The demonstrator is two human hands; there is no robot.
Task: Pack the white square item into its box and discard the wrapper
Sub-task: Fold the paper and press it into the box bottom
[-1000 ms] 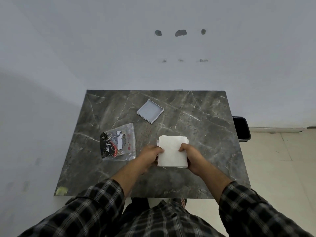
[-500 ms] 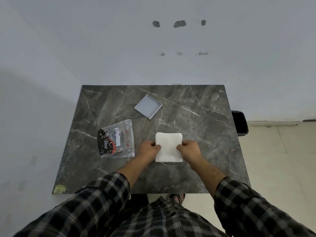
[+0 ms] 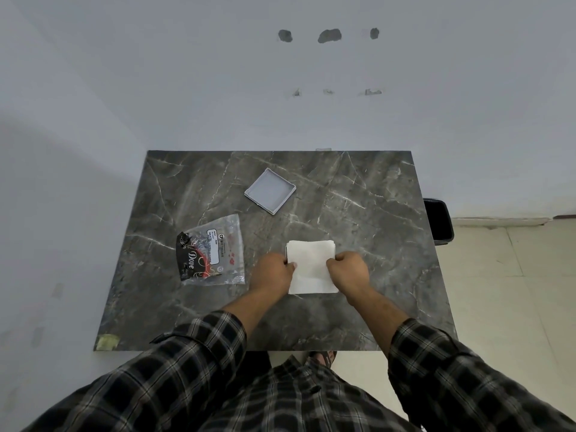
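A white square item (image 3: 311, 266) lies on the dark marble table (image 3: 358, 219), near its front middle. My left hand (image 3: 274, 272) pinches its left edge and my right hand (image 3: 347, 269) pinches its right edge. Something thin and white shows under its far edge. Farther back, a shallow white box tray (image 3: 270, 191) lies open and empty, turned at an angle. A clear plastic wrapper with a black and red printed patch (image 3: 210, 251) lies flat to the left of my left hand.
A black bin (image 3: 439, 225) stands on the floor just past the table's right edge. A wall runs along the far edge of the table. A small yellowish tape patch (image 3: 107, 342) marks the front left corner.
Both hands have shifted inward along the white item's sides, and it now lies flatter on the table. The view has tilted slightly.
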